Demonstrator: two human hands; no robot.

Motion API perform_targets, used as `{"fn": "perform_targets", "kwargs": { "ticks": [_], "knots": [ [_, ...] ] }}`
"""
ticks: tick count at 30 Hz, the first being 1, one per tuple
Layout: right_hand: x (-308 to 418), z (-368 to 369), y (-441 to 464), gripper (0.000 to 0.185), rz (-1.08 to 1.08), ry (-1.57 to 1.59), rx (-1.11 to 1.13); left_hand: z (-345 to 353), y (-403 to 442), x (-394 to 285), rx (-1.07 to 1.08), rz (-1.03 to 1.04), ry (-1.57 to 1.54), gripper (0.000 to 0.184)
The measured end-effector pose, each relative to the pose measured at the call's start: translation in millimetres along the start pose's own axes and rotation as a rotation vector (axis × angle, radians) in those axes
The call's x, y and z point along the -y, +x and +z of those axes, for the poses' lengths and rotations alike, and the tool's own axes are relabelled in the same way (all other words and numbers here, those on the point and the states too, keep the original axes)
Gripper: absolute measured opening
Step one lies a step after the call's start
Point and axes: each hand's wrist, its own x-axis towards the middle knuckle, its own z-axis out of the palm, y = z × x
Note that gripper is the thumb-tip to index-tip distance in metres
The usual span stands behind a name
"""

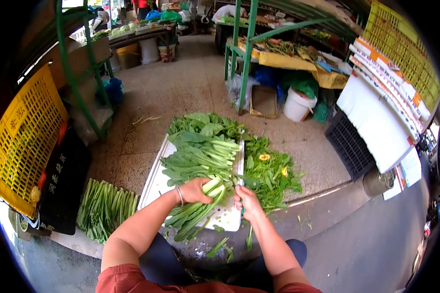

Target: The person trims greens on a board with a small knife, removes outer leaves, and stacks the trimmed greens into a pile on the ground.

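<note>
Speckled stone floor (190, 73) runs back between green metal racks (250, 53), with a yellow crate (27, 136) beside a black crate (66, 190) at left and a white box (371, 117) above another black crate at right. Nearer, a white board (155, 178) lies before the person's knees, a pile of leafy greens (195, 151) across its far part. Close by on the left sits a row of long-stalked greens (107, 210); just beside the board's right edge spreads a heap of loose leaves (271, 178). The left hand (198, 190) grasps a bunch of greens (190, 215) over the board, fingers wrapped round it, pale stalks pointing up and away, leaves hanging toward the person. The right hand (249, 201), near the stalk ends, is clenched round a green-handled tool (243, 210). Small scraps (220, 248) lie below the board. The tool's working end is too small to make out, the left forearm covers the board's near-left corner, and the outer edges fade into black
</note>
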Motion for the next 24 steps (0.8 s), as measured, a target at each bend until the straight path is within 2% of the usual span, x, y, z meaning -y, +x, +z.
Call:
{"fn": "perform_targets", "kwargs": {
  "ticks": [4, 6, 7, 9, 11, 13, 14, 17, 19, 21, 23, 24],
  "knots": [
    [-2, -2, -3, 0.030, 0.057, -0.017, -0.012, -3, -6, -14, -0.003, 0.051, -0.135, 0.046],
    [2, 6, -11, 0.038, -0.042, 0.064, -0.049, -3, -7, -15, 0.012, 0.093, -0.168, 0.048],
    [3, 12, -16, 0.038, -0.036, 0.055, -0.051, -2, -6, -12, 0.008, 0.094, -0.177, 0.048],
    [7, 23, -21, 0.038, -0.273, -0.055, -0.030, 3, -5, -8, 0.046, 0.070, -0.011, 0.049],
    [7, 25, -21, 0.035, -0.268, -0.025, 0.010, 10, -8, -14, 0.071, 0.019, -0.051, 0.049],
    [7, 27, -21, 0.029, -0.285, -0.053, 0.025, 14, -8, -16, 0.096, 0.081, -0.020, 0.047],
    [11, 25, -21, 0.023, -0.298, -0.085, -0.016, 14, -7, -12, 0.084, 0.096, -0.078, 0.049],
    [28, 21, -26, 0.024, -0.380, -0.256, -0.115, 12, -12, -22, 0.022, -0.018, -0.165, 0.056],
    [32, 21, -27, 0.021, -0.428, -0.219, -0.080, 12, -16, -25, -0.011, 0.036, -0.214, 0.053],
    [29, 26, -30, 0.024, -0.423, -0.111, 0.021, 11, -8, -12, 0.045, 0.085, -0.244, 0.050],
    [19, 27, -26, 0.028, -0.400, -0.071, 0.073, 19, -13, -28, 0.157, 0.103, -0.396, 0.055],
    [16, 37, -26, 0.030, -0.413, 0.053, 0.061, 19, -7, -20, 0.145, 0.062, -0.322, 0.056]
  ]
}}
